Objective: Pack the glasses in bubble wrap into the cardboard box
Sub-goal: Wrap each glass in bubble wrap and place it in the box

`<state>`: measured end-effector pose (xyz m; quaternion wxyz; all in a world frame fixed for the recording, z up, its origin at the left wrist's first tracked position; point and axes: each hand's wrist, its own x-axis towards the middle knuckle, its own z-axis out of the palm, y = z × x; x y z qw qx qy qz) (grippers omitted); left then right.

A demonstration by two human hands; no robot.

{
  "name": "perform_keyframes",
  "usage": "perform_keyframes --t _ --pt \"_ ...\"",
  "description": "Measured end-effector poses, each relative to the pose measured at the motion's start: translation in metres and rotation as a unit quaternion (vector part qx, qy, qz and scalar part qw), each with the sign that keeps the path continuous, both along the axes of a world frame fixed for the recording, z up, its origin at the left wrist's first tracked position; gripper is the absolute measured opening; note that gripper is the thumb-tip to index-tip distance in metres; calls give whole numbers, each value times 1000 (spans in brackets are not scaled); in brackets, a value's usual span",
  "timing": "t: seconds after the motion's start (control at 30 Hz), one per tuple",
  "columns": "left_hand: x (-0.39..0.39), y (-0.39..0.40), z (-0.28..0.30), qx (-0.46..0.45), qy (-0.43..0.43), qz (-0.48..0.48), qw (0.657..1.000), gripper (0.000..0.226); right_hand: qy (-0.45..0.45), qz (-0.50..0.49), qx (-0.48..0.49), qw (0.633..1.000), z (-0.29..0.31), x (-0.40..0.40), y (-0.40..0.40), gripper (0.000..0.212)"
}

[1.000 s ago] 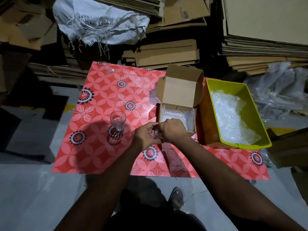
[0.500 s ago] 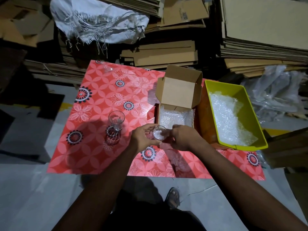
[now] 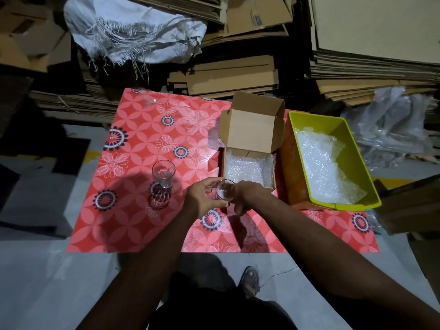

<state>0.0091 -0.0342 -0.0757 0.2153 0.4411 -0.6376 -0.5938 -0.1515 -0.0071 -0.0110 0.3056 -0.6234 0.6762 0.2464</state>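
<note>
Cupping an upright glass [image 3: 225, 192] between them, left hand [image 3: 202, 198] and right hand [image 3: 250, 195] curl inward.

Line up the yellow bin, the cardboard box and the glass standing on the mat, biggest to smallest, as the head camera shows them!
1. Yellow bin, the biggest.
2. Cardboard box, a bit smaller even with its lid open.
3. Standing glass, by far the smallest.

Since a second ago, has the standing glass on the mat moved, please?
No. The standing glass remains left of the cardboard box, above the same dark flower on the mat.
</note>
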Motion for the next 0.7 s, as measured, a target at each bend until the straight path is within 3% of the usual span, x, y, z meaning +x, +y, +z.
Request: perform_keyframes --t 0.07,0.1,0.17,0.3,0.37,0.5,0.7 --pt "0 0 0 2 -7 1 1000 79 60 60 54 995 16 3 3 24" --pt "0 0 1 2 -10 0 1000 79 61 -7 84 995 22 5 2 36" --pt "-1 -2 1 -1 -10 -5 1000 79 90 -22 67 993 28 2 4 48" --pt "-1 -2 -1 -1 -20 1 1000 78 119 18 76 990 27 7 7 49" --pt "-2 -1 0 -3 -19 3 1000 78 113 1 74 991 28 11 5 40" --pt "-3 0 4 6 -23 8 1000 79 104 34 89 990 31 14 1 80" --pt "5 8 11 -44 -20 1 999 79 34 9 120 992 25 2 7 72"
